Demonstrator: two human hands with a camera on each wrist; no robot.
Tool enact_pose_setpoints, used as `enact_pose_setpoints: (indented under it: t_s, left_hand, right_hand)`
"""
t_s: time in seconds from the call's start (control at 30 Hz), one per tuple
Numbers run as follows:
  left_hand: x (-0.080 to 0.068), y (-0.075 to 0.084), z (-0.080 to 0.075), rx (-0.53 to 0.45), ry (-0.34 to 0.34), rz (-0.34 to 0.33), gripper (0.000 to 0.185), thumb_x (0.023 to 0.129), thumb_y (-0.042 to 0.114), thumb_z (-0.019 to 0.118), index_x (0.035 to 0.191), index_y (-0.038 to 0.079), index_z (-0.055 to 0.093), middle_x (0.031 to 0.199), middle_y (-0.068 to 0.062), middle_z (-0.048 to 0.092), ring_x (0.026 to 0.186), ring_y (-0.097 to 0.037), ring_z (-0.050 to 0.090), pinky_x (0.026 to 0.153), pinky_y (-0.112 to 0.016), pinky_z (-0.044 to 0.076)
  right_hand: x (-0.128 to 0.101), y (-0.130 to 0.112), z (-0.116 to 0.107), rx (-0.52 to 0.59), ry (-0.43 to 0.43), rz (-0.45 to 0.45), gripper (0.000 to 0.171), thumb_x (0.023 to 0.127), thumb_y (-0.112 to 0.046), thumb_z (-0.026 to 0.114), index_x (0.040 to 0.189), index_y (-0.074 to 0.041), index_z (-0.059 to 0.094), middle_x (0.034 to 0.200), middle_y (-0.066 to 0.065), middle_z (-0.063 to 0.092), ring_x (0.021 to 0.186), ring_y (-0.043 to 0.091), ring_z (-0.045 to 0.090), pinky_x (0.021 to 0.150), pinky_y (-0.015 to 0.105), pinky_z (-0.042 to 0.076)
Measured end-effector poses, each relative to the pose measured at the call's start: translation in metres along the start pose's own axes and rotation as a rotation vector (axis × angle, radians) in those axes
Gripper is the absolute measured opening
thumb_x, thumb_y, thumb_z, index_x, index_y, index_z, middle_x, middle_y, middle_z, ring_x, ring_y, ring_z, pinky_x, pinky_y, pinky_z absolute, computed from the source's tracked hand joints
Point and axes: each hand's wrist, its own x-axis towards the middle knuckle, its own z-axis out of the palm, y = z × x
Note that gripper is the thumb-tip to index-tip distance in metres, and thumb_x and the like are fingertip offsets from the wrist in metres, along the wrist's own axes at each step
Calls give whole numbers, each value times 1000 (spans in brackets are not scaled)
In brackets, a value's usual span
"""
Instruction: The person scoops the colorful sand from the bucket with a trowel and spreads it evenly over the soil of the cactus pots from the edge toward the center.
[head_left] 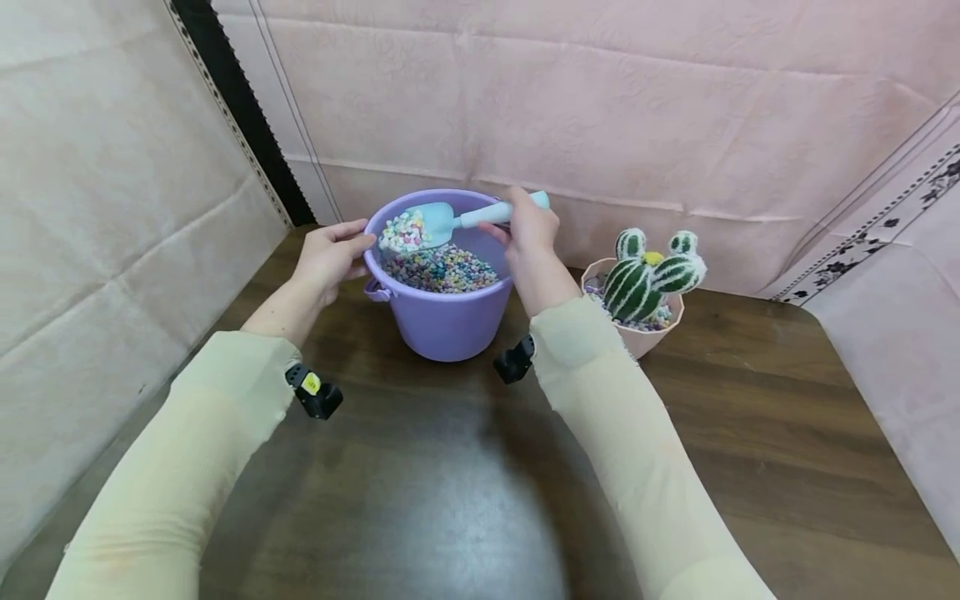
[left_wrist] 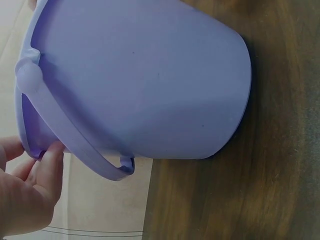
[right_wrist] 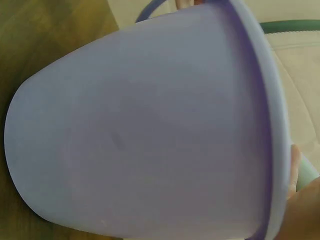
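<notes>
Gripping the light blue scoop (head_left: 442,220) by its handle, the right hand (head_left: 528,229) holds a load of coloured pebbles (head_left: 405,232) above the purple bucket (head_left: 450,321). Left hand (head_left: 330,254) fingers, loosely extended, touch the bucket's rim; a cactus pot (head_left: 645,333) stands just beyond the right wrist.

The head camera is looking forward and down from above, taking in both arms, the dark brown wooden table (head_left: 450,500) and the lilac plastic bucket (head_left: 450,321) near its far edge. Each wrist camera is sitting very near that bucket's outer wall (left_wrist: 150,85) (right_wrist: 140,140) from opposite sides, sharing only bucket and tabletop.
</notes>
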Motion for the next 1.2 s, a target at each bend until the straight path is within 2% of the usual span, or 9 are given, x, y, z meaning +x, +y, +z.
enact_pose_setpoints:
  t_s: [0.2,0.33,0.7,0.83,0.97,1.07,1.2]
  left_hand:
    - [0,-2,0,-4,4,7,50,95,19,52,143,10,38,144,-15,41,125,-26,49,76,-14,55]
    - [1,-3,0,-6,7,9,50,95,18,52,143,9,38,144,-16,41,126,-28,48,76,-15,55]
    - [-1,-2,1,-7,2,11,50,96,17,52,143,8,37,145,-16,40,126,-28,48,71,-12,55]
    - [-1,-1,1,0,-5,16,50,96,16,51,143,7,37,145,-16,40,126,-28,48,69,-10,54]
    - [-1,-1,3,5,-4,14,50,96,17,51,143,8,37,144,-16,41,127,-27,47,69,-10,54]
    - [-2,0,4,5,14,8,51,95,17,51,143,8,37,144,-16,40,127,-26,47,76,-13,55]
    - [-3,2,9,7,100,22,55,94,17,53,145,7,34,144,-16,39,127,-24,47,92,-22,51]
  right_hand:
    - [3,-8,-7,67,29,-4,9,82,-2,58,85,-7,51,82,11,56,68,21,60,51,28,58]
    - [6,-11,-13,89,38,-6,10,82,-2,59,85,-7,51,84,11,55,74,24,60,51,29,59]
    - [8,-24,-29,92,42,-11,9,83,-6,57,88,-7,49,86,11,54,71,23,57,52,27,58]
    - [8,-34,-33,77,42,-9,7,84,-7,56,86,-7,49,84,11,56,70,22,58,57,26,59]
    - [6,-45,-37,76,40,1,9,85,-8,57,90,-8,49,88,11,56,74,22,58,61,25,59]
    - [5,-55,-39,81,30,3,9,87,-8,56,92,-8,49,91,11,55,79,22,58,59,24,59]
    - [4,-69,-42,106,31,1,6,87,-8,55,88,-8,49,89,11,53,77,21,57,53,24,58]
